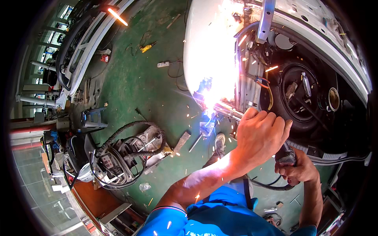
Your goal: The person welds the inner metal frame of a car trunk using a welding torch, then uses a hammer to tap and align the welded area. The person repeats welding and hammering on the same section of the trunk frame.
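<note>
My left hand is closed over the neck of a welding torch, its metal nozzle pointing left past my knuckles. Behind and below it, my right hand grips the torch's black handle, from which a dark cable runs down to the left. At the nozzle tip a blue-white arc flares against the lower corner of a white car body panel. Glare hides the exact contact spot, and sparks fly around it. The open car rear well lies to the right of my hands.
A spare wheel, orange-handled pliers and an open can sit in the well. A welding machine with coiled cables stands at lower left. On the green floor lie a yellow tool, a power strip and scraps.
</note>
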Demonstrator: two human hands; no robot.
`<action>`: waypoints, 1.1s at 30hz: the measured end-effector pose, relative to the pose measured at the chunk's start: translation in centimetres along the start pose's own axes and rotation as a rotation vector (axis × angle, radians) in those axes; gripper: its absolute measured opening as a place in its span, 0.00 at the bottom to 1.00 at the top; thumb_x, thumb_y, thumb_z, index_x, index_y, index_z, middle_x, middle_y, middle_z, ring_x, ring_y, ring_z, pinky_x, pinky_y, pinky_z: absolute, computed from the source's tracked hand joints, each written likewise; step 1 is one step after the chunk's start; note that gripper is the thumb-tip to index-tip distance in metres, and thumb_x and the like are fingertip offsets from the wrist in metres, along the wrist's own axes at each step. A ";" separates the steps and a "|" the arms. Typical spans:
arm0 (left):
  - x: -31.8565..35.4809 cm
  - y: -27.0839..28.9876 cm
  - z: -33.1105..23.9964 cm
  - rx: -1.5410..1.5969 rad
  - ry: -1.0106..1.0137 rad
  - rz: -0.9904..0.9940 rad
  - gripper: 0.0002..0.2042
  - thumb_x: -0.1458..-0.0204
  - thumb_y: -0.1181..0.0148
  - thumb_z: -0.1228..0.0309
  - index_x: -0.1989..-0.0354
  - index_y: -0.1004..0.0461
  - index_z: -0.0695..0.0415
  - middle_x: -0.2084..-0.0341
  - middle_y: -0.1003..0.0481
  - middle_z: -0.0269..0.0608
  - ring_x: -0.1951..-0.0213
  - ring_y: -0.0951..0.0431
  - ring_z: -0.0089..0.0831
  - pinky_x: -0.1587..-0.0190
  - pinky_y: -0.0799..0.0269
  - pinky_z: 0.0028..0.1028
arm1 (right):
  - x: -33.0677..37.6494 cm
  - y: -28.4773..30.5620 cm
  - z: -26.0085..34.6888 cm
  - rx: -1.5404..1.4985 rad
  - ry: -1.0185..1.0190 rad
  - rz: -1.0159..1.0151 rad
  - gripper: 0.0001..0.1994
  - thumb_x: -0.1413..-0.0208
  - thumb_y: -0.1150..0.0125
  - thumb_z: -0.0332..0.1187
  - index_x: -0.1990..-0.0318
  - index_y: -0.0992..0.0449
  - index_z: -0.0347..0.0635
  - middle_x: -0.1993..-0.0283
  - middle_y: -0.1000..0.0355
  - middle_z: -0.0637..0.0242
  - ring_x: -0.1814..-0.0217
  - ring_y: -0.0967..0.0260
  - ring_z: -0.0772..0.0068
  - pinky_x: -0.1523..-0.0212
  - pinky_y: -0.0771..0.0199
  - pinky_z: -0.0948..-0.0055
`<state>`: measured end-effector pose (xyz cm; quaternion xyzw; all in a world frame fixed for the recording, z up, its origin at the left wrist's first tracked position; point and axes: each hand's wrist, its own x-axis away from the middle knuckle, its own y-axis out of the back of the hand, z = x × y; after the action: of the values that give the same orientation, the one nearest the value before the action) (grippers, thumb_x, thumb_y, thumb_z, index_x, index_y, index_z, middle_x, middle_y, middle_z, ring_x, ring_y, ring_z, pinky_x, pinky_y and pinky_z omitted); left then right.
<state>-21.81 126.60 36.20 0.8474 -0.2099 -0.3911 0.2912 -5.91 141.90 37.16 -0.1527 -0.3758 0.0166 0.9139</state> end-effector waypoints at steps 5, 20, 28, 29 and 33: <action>-0.1 0.1 0.0 0.012 -0.006 0.022 0.17 0.49 0.30 0.66 0.85 0.31 0.53 0.87 0.33 0.34 0.82 0.31 0.32 0.70 0.40 0.33 | 0.1 0.4 -0.3 0.037 0.003 -0.011 0.20 0.53 0.27 0.24 0.52 0.27 0.36 0.67 0.24 0.68 0.75 0.32 0.81 0.76 0.32 0.79; 1.9 -1.3 -1.9 0.032 -0.085 0.172 0.15 0.52 0.28 0.65 0.81 0.30 0.53 0.83 0.35 0.33 0.77 0.34 0.32 0.66 0.42 0.33 | 0.9 2.2 -4.3 0.018 0.007 -0.005 0.27 0.56 0.19 0.31 0.49 0.25 0.32 0.63 0.21 0.68 0.66 0.28 0.81 0.63 0.26 0.77; 2.3 -2.0 -1.5 -0.069 -0.082 0.255 0.15 0.52 0.28 0.65 0.82 0.29 0.53 0.85 0.33 0.31 0.80 0.32 0.30 0.67 0.43 0.32 | -1.4 2.6 -8.2 0.189 0.405 -0.031 0.32 0.53 0.19 0.37 0.45 0.29 0.32 0.63 0.19 0.58 0.62 0.20 0.67 0.60 0.22 0.69; 2.2 -2.1 -1.4 -0.071 -0.083 0.252 0.15 0.52 0.28 0.65 0.82 0.29 0.53 0.85 0.33 0.31 0.80 0.33 0.31 0.68 0.43 0.32 | -1.6 2.6 -8.3 0.187 0.428 -0.046 0.32 0.53 0.19 0.37 0.44 0.29 0.32 0.62 0.19 0.58 0.62 0.19 0.65 0.60 0.22 0.69; 1.7 -2.1 -1.3 -0.096 -0.084 0.253 0.17 0.50 0.29 0.65 0.83 0.32 0.53 0.86 0.35 0.32 0.81 0.35 0.31 0.69 0.44 0.33 | -2.3 3.1 -7.5 0.313 0.499 -0.025 0.32 0.52 0.20 0.40 0.44 0.30 0.32 0.63 0.19 0.57 0.63 0.18 0.60 0.60 0.21 0.68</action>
<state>-19.49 127.64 34.59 0.7820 -0.3082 -0.3961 0.3695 -2.08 142.51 29.64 -0.0045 -0.1340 0.0249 0.9907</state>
